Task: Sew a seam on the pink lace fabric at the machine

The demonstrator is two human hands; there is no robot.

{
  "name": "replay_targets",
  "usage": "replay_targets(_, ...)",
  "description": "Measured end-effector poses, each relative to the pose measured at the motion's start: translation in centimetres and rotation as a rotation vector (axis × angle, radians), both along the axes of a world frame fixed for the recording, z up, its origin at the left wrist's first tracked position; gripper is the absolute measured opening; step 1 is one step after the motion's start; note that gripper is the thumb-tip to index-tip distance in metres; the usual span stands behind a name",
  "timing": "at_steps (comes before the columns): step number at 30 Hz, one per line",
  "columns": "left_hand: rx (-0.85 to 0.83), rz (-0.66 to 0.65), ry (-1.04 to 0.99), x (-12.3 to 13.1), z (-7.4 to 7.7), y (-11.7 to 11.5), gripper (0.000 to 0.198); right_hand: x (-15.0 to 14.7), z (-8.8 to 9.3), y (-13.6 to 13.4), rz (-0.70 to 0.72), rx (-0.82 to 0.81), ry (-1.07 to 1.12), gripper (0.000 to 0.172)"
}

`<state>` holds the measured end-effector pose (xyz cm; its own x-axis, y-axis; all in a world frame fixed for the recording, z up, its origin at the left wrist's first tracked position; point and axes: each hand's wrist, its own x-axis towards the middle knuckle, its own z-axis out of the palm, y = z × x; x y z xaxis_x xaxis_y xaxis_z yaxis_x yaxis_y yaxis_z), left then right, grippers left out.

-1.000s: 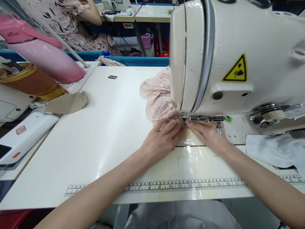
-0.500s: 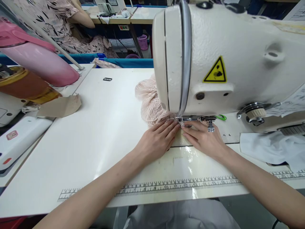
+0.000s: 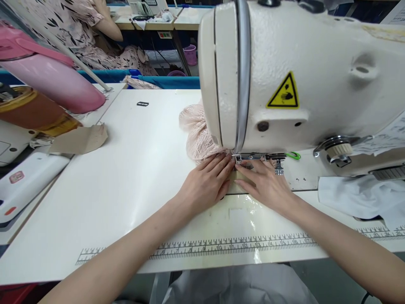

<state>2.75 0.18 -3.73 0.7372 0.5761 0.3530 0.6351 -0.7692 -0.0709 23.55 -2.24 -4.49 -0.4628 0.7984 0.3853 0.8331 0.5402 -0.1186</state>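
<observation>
A cream sewing machine (image 3: pixel 303 71) fills the upper right. A bunch of pale pink lace fabric (image 3: pixel 196 133) lies behind and to the left of its presser foot (image 3: pixel 240 158). My left hand (image 3: pixel 207 183) rests flat on the table with its fingers stretched out, their tips pressing the lace edge just left of the foot. My right hand (image 3: pixel 264 183) lies flat too, fingers pointing at the foot from the front right, touching the fabric there. The needle itself is hidden by the machine head.
The white table (image 3: pixel 136 169) has a printed ruler (image 3: pixel 234 247) along its front edge. At the left stand a pink bottle (image 3: pixel 53 78), a brown cup (image 3: pixel 34 112), a beige cloth scrap (image 3: pixel 79 139) and a white device (image 3: pixel 28 181). White cloth (image 3: pixel 363 196) lies right. Another person sits behind.
My view has shifted so the machine sits further left. Both hands stay at the presser foot, drawn slightly back toward me on the lace.
</observation>
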Motion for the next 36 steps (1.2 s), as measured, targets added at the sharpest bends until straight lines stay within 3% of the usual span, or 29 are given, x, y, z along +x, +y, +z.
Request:
replay_targets(12,-0.068,0.059,0.091,0.0,0.3,0.1,0.049,-0.1,0.0,0.0,-0.02,0.058,-0.096,0.04)
replay_targets(22,-0.132,0.092,0.101,0.0,0.3,0.1,0.054,0.9,-0.2,0.2,-0.141,0.12,-0.12,0.03)
replay_targets(27,-0.182,0.106,0.109,0.0,0.0,-0.2,0.061,1.9,-0.7,0.5,-0.04,0.094,-0.07,0.03)
replay_targets(36,-0.037,0.096,0.105,-0.3,-0.6,-0.9,0.063,4.0,-2.9,2.1,0.043,0.202,-0.11,0.046)
